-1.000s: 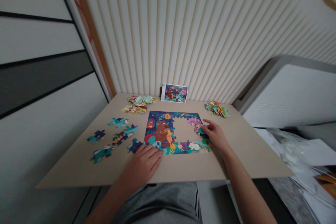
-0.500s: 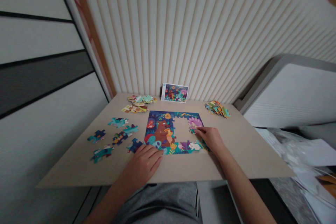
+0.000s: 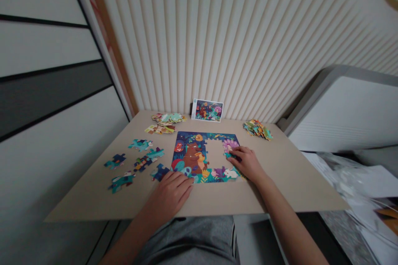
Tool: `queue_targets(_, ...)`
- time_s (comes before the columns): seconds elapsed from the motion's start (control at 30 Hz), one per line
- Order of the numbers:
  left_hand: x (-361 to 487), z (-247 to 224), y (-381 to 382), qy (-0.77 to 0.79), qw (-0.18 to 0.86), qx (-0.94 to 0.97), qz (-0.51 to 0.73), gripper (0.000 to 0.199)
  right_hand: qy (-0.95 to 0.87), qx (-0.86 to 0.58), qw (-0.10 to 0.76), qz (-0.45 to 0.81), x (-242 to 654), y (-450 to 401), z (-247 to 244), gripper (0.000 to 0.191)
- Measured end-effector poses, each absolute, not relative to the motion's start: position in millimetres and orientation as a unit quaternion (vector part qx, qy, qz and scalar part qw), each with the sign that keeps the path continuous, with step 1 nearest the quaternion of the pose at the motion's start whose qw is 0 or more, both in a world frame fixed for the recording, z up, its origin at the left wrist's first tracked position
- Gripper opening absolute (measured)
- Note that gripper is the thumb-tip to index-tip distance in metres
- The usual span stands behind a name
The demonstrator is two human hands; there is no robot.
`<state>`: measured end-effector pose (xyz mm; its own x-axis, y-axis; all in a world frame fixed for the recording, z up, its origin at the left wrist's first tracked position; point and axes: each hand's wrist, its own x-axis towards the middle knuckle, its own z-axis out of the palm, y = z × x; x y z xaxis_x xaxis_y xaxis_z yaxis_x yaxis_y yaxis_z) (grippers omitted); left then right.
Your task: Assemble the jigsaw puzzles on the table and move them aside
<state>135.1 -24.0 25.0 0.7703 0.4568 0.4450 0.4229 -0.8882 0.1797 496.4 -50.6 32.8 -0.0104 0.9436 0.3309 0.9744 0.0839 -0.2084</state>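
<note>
A partly assembled jigsaw puzzle (image 3: pixel 192 153) with a bear and other animals lies flat on the table, a gap in its frame baring the tabletop. My left hand (image 3: pixel 174 190) rests flat over its lower left edge, fingers stretched out and holding nothing. On the puzzle's right side lies my right hand (image 3: pixel 247 162), thumb and fingers apart, the fingertips touching the pieces below the pink fan-shaped picture. Its fingers and palm hide part of the right border. Close to my left hand is a loose dark blue puzzle piece (image 3: pixel 160 172).
Several loose puzzle pieces (image 3: pixel 121 181) lie at the left. Piles of pieces stand at the back left (image 3: pixel 168 119) and back right (image 3: pixel 258 129). A picture card (image 3: pixel 207 110) leans upright at the back, against the pleated wall (image 3: pixel 205 41). The table's (image 3: pixel 298 190) front edge is near my lap.
My right hand's fingertips have parted from a pinch and spread over the puzzle's right side, the thumb slightly lower. My left hand stays in place.
</note>
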Motion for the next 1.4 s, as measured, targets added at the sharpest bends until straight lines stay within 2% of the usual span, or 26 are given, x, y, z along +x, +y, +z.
queue_targets(0.47, 135, 24, -23, 0.227, 0.038, 0.937, 0.264, 0.021, -0.714, -0.632, 0.300, 0.009, 497, -43, 18, 0.023)
queue_targets(0.77, 136, 26, -24, 0.235, 0.049, 0.939, 0.246, 0.020, -0.695, -0.681, 0.230, 0.005, 504, -48, 24, 0.029)
queue_targets(1.07, 136, 26, -24, 0.235, 0.050, 0.939, 0.247, 0.020, -0.682, -0.653, 0.311, 0.110, 509, -50, 29, 0.034)
queue_targets(1.4, 136, 28, -24, 0.233, 0.049, 0.938, 0.253, 0.020, -0.680, -0.646, 0.340, 0.064, 512, -48, 29, 0.035)
